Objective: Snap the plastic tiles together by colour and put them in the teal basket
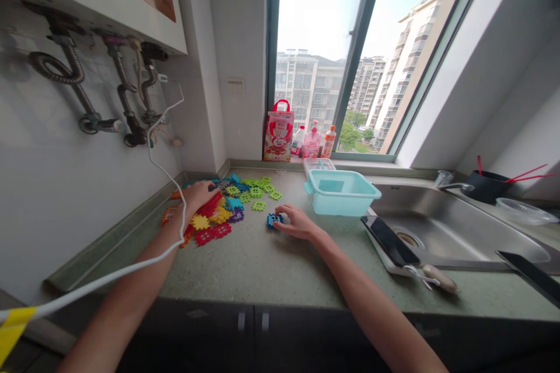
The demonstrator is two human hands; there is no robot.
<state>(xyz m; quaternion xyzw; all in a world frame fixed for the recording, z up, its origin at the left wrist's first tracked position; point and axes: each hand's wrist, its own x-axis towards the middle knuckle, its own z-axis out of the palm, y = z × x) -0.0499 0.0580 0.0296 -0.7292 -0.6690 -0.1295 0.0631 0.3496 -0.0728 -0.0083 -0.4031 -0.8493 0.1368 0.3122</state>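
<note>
My right hand (pixel 298 224) is on the counter, thumb and fingers closed round the edge of a small blue gear-edged plastic building piece (pixel 272 221). Farther left, my left hand (pixel 201 193) reaches into a pile of similar pieces. Its fingers are curled by a dark piece, and whatever they grip is hard to make out. Around that hand lie red pieces (pixel 213 234), yellow pieces (pixel 200 222), orange ones (pixel 168 215) and a purple one (pixel 237 215). Green pieces (pixel 258 206) spread out toward the right of the pile.
A light-blue plastic tub (pixel 341 203) stands right of my hands, its clear lid (pixel 318 164) behind it. Beyond are a phone (pixel 389 239) and a steel sink (pixel 455 227). A white cable (pixel 131 265) crosses in front of my left forearm. Bottles (pixel 312 141) line the windowsill.
</note>
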